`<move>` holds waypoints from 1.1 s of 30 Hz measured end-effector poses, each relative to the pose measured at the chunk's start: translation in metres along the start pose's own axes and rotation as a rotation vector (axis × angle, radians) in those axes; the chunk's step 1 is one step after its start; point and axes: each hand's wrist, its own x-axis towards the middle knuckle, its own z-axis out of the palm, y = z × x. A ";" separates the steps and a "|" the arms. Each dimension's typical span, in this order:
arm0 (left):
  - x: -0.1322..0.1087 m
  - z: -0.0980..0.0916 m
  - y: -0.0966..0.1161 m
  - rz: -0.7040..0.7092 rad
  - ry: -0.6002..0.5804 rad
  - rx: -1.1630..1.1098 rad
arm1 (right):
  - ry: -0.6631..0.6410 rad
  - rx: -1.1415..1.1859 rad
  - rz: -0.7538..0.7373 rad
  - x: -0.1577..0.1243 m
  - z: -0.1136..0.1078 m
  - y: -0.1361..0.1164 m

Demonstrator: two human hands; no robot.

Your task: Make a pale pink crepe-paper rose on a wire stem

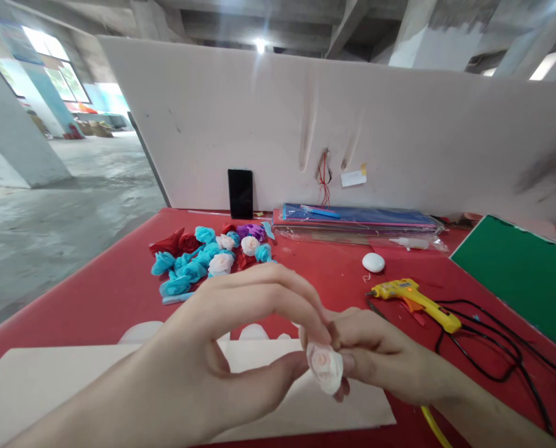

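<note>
A small pale pink crepe-paper rose (pixel 323 368) is held between my two hands above a cream sheet (pixel 352 407). My left hand (pixel 240 342) arches over from the left, its thumb and fingertips pinching the rose's near edge. From the right, my right hand (pixel 380 351) grips the same rose with thumb and fingers. The back of the flower is hidden behind my fingers. Beyond my left hand lies a pile of paper roses in blue (pixel 191 270), pale pink (pixel 221 264), red (pixel 188 242) and purple (pixel 252 232).
A yellow glue gun (pixel 418 302) with a black cord lies to the right, near a white egg-shaped object (pixel 373 262). A green board (pixel 520 274) rests at far right. Wrapped paper sheets (pixel 362 218) and a dark phone (pixel 240 194) are along the white partition (pixel 240 112).
</note>
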 end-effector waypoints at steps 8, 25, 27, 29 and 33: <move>0.003 -0.001 -0.002 0.127 0.052 -0.030 | -0.001 0.323 0.015 0.001 0.011 0.021; 0.003 0.006 -0.004 0.091 0.252 0.042 | 0.062 0.585 -0.026 0.006 0.032 0.029; 0.002 0.009 -0.005 0.075 0.286 0.060 | 0.099 0.619 -0.025 0.005 0.035 0.030; 0.001 0.012 -0.005 0.088 0.323 0.081 | 0.142 0.644 -0.009 0.005 0.037 0.030; 0.000 0.016 -0.003 0.126 0.354 0.151 | 0.194 0.683 0.047 0.002 0.043 0.028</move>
